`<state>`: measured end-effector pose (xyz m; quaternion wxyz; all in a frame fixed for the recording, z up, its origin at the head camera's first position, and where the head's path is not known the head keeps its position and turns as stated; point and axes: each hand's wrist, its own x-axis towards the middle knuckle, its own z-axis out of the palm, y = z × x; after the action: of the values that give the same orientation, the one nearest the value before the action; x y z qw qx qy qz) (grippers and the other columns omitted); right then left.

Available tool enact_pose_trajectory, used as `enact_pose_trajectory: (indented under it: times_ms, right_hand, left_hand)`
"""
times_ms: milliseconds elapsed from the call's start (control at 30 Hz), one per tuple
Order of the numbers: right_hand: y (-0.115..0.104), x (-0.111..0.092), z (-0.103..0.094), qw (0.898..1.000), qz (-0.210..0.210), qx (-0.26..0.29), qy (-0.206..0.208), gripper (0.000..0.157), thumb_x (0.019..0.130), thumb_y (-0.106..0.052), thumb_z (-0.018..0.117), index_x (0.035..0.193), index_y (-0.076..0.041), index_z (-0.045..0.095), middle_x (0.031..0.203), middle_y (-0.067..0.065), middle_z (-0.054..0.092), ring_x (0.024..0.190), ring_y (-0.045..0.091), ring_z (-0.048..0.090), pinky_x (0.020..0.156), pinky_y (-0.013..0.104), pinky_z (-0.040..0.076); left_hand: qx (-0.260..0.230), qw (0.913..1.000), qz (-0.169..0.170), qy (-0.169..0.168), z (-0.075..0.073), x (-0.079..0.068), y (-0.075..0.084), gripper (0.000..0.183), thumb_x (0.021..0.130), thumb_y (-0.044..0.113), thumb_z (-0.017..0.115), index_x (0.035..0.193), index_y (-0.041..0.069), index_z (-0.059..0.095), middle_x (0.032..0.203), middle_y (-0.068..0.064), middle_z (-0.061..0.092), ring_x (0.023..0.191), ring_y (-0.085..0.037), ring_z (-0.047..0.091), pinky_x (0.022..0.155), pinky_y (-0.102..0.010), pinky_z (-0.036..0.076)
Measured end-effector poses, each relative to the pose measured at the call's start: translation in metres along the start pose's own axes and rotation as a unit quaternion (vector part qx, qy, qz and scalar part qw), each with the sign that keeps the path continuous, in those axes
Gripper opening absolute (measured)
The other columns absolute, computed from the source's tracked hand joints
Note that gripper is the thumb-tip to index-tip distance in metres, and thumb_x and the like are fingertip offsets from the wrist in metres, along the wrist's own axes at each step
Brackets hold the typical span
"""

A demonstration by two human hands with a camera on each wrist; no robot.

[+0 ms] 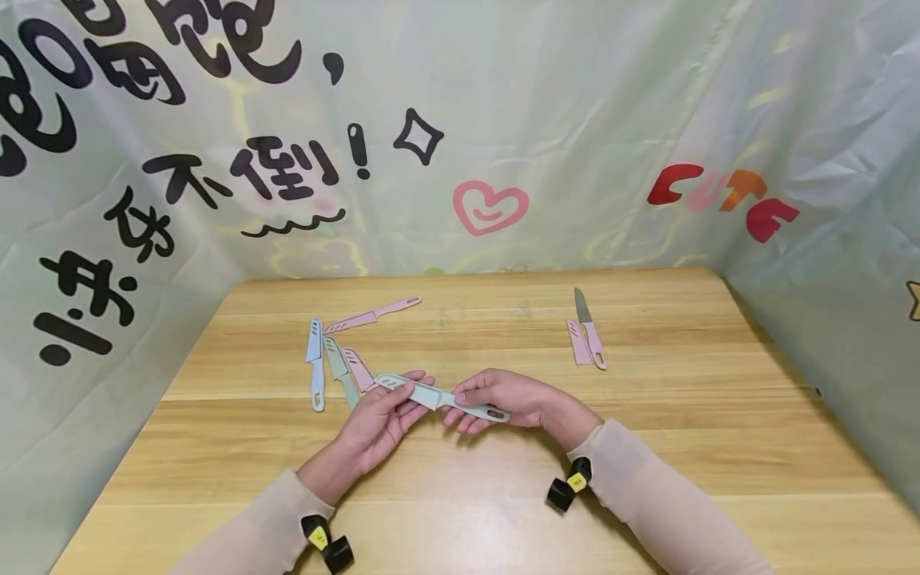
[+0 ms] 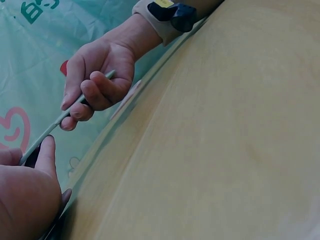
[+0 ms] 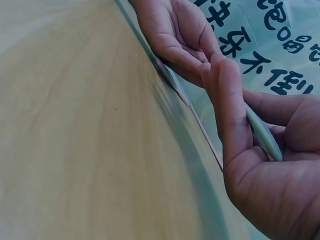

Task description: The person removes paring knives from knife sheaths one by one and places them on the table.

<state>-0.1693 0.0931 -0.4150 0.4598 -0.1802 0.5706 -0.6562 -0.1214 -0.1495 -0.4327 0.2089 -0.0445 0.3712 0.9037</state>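
Observation:
A light green sheathed paring knife (image 1: 477,410) is held above the table between both hands, slanting down to the right in the head view. My left hand (image 1: 381,423) pinches its slotted sheath (image 1: 424,394), thumb on top and fingers underneath. The handle is gripped between thumb and fingers of my right hand (image 1: 506,395), its holed end sticking out past them. In the left wrist view the knife (image 2: 62,117) shows edge-on. The right wrist view has the rounded handle end (image 3: 265,135) inside my right hand (image 3: 265,165). The blade is hidden within the sheath.
Left of my hands lie a blue sheathed knife (image 1: 315,359), a pink one (image 1: 366,318), a green one (image 1: 338,361) and a pink sheath (image 1: 356,367) partly behind my left hand. At the back right, an unsheathed pink-handled knife (image 1: 589,331) lies beside a pink sheath (image 1: 578,343).

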Motion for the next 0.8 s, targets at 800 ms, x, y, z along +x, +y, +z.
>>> enact_pose_trajectory:
  times_ms: [800]
  right_hand:
    - [-0.0016,-0.0036,-0.0051,0.999,0.013,-0.016,-0.027,0.036,0.104,-0.01,0.044,0.123,0.019,0.052,0.108,0.023,0.068,0.086,0.022,0.069,0.079,0.034,0.059]
  left_hand:
    - [0.007,1.0,0.006,0.004,0.0016,-0.0011,-0.0001,0.036,0.105,0.005,0.041,0.138,-0.009,0.036,0.138,-0.027,0.048,0.13,-0.035,0.045,0.106,-0.036,0.042]
